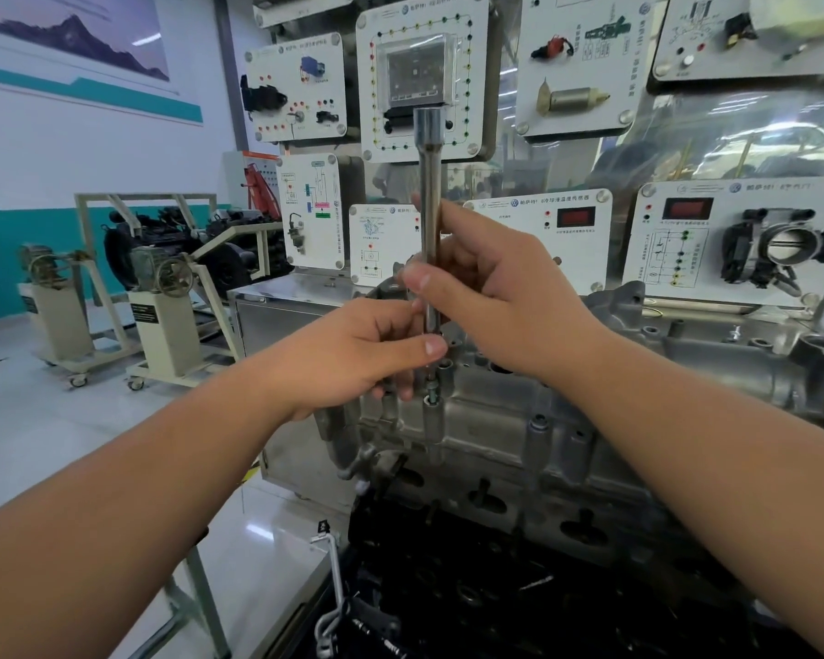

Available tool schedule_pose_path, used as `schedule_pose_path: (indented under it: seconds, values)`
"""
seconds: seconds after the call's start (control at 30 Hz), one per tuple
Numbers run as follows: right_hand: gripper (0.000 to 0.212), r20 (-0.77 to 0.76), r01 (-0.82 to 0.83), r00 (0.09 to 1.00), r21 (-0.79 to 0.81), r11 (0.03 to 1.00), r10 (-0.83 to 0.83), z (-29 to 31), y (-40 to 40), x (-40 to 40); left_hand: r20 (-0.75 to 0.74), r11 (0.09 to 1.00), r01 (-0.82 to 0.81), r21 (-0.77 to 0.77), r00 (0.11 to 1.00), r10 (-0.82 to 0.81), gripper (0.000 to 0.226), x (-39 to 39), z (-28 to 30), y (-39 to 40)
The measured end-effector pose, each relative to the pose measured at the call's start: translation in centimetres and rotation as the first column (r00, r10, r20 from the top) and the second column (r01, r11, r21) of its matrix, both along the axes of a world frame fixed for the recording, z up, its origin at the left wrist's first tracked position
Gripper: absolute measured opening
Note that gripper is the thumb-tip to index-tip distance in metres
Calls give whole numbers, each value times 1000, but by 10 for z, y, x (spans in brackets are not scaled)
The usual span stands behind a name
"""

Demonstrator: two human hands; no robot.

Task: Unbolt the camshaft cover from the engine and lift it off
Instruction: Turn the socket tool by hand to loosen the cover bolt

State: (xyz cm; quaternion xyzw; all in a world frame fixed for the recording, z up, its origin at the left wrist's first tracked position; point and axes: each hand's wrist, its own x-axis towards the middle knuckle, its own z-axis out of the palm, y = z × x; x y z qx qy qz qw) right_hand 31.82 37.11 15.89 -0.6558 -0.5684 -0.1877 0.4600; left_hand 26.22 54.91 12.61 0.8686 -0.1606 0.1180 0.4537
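A long steel extension bar (430, 192) stands upright over the left end of the grey aluminium camshaft cover (505, 435). Its lower tip sits just above a bolt (432, 388) that sticks up from a boss in the cover. My right hand (500, 292) grips the bar's middle, thumb in front. Lower down, my left hand (367, 354) pinches the bar's bottom end between thumb and fingers. Other bolt holes and bosses run along the cover to the right.
Behind the engine stands a display wall of white training panels (422, 78) with sensors and a throttle body (781, 244). Engine stands on castors (163, 297) occupy the left floor. A black engine block (495, 587) and thin metal pipes (334, 577) lie below the cover.
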Motion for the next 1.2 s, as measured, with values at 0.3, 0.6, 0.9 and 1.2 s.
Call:
schedule_pose_path:
  seconds: [0.3, 0.6, 0.9, 1.2]
  values:
    - [42, -95, -135, 986, 18, 991, 136, 2, -2, 3, -3, 999, 28, 31, 1000, -28, 27, 2, -4, 4]
    - [24, -27, -23, 999, 42, 999, 25, 1, 0, 4, 43, 1000, 23, -8, 999, -22, 11, 3, -4, -3]
    - [38, -81, -55, 995, 4, 998, 55, 1, -1, 0, 17, 1000, 6, 12, 1000, -6, 45, 1, -1, 1]
    - [35, -122, -58, 991, -10, 998, 56, 2, -3, 3, -23, 1000, -8, -6, 1000, 8, 25, -2, 0, -1]
